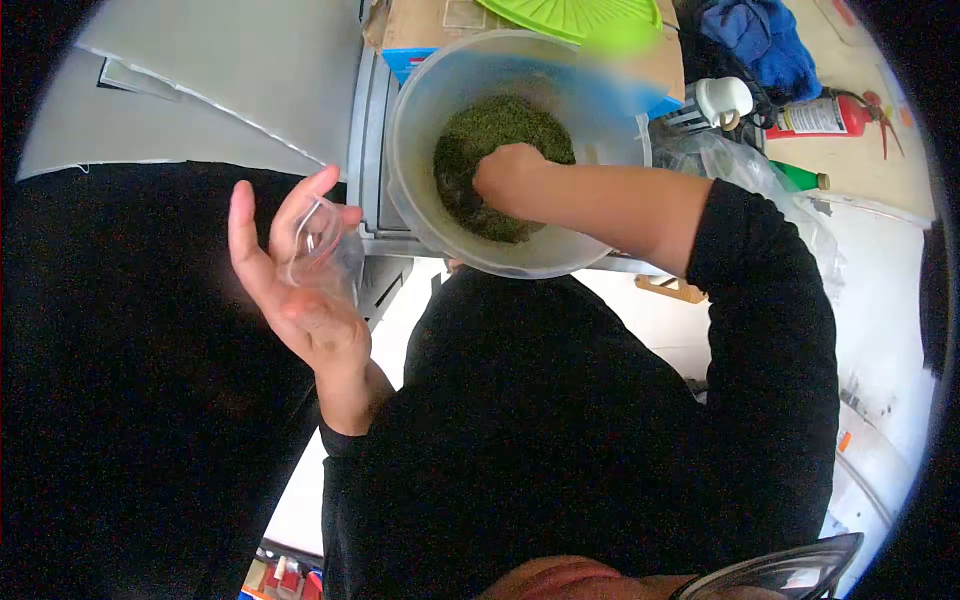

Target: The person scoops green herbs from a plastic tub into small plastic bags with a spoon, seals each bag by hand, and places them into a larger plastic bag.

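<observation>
A large translucent plastic tub (410, 215) stands in front of me, with dry, crumbled green herb (505, 125) in its bottom. My right hand (515, 180) reaches down into the tub and rests at the herb, curled like a fist. Its fingertips are hidden, so what it grips cannot be made out. To the left of the tub, my left hand (305, 290) is raised, palm up, with some fingers stretched upward. A small clear plastic bag (330, 250) is held in it, between thumb and fingers; nothing shows inside the bag.
Behind the tub, a green ribbed lid (570, 15) lies on a cardboard box (415, 25). To the right are a white-capped bottle (720, 100), crumpled clear plastic (740, 165), a blue cloth (765, 45), a green bottle (800, 177) and a red fire extinguisher (850, 115).
</observation>
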Tool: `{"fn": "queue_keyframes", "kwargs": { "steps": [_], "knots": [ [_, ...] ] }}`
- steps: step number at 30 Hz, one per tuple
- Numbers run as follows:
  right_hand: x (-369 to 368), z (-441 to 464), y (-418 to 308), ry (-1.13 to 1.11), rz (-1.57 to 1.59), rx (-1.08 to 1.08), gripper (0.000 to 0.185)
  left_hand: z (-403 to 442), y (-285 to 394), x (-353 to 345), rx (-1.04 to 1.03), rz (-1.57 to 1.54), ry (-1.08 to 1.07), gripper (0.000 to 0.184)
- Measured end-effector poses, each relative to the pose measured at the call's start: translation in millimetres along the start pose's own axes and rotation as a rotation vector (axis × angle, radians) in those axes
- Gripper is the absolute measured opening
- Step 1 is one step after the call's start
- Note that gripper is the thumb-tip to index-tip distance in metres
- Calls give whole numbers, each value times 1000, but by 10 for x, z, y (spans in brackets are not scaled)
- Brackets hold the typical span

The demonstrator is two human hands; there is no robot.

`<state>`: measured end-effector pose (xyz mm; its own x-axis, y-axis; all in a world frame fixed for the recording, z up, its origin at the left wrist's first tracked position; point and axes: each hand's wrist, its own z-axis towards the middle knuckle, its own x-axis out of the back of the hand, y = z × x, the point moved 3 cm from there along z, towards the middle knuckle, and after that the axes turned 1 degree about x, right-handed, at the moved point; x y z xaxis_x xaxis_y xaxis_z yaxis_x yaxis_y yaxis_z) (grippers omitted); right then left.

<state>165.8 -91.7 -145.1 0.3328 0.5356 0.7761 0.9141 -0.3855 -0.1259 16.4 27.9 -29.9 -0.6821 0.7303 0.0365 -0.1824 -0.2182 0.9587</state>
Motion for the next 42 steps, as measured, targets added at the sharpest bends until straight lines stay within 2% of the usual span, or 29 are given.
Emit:
{"fn": "queue_keyframes", "kwargs": {
  "steps": [3,6,9,11,12,16,21,23,26,28,32,35,38,41,42],
  "knots": [
    [146,-150,24,-117,-126,1,20,-22,54,29,17,-10,27,94],
    [103,-148,244,-182,-99,-48,22,-25,52,-11,-49,-34,28,89],
    [46,-169,458,-171,48,60,23,5,82,-98,-116,-142,3,87],
    [158,-361,520,-183,352,-21,26,21,140,-162,-113,-201,-7,90],
    [279,-508,511,-188,502,-61,30,49,96,-155,-137,-298,-35,96],
    [500,-1039,515,77,749,-190,31,58,188,-295,-43,-302,-45,102],
    [523,-1660,492,398,841,-218,29,59,115,-505,-169,10,-142,101],
    [381,-1779,548,476,874,-250,29,66,73,-572,-225,191,-167,102],
    [218,-1891,594,551,959,-297,30,34,91,-694,-156,241,-227,103],
    [201,-1987,536,592,1101,-309,33,26,104,-749,-190,306,-283,103],
    [114,-2066,508,701,1108,-371,29,15,148,-874,-188,463,-372,102],
    [66,-2108,435,880,917,-416,29,-43,42,-933,-173,524,-424,103],
    [168,-2188,204,1007,873,-420,27,-26,61,-1021,-198,492,-429,104],
    [169,-2173,76,1133,813,-375,29,4,50,-1088,-290,624,-381,110],
    [145,-2142,53,1169,802,-354,29,16,54,-1095,-256,626,-383,110]
  ]
}}
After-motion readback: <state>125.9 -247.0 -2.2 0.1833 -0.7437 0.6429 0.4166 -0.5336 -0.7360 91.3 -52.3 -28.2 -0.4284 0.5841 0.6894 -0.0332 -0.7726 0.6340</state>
